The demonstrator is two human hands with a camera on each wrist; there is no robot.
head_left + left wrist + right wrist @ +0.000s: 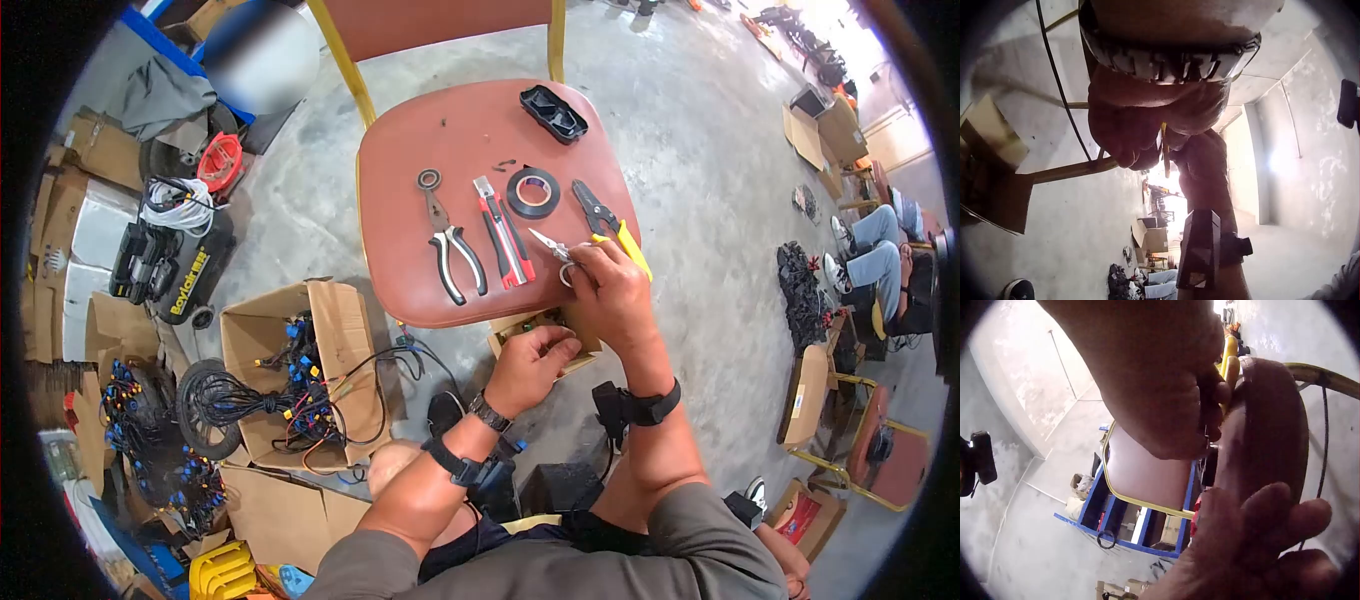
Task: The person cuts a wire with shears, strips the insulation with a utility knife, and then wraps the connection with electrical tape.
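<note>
On the chair seat (410, 150), small scissors (548, 242) lie with blades pointing to the back left. My right hand (612, 290) pinches their handles at the seat's front right. Beside it are yellow-handled wire strippers (598, 212). My left hand (528, 372) is just off the seat's front edge, over a small cardboard box (580, 364). In the right wrist view the left hand (1254, 544) has its fingers loosely spread. Further left are a red utility knife (505, 235), black tape (533, 192) and pliers (456, 250) with black-and-white handles.
A black plastic tray (553, 113) sits at the seat's back right, and a metal ring (429, 180) touches the pliers' tip. On the floor at left stand a cardboard box (345, 330) of wire connectors and an air compressor (180, 260). A seated person's legs (870, 235) are at right.
</note>
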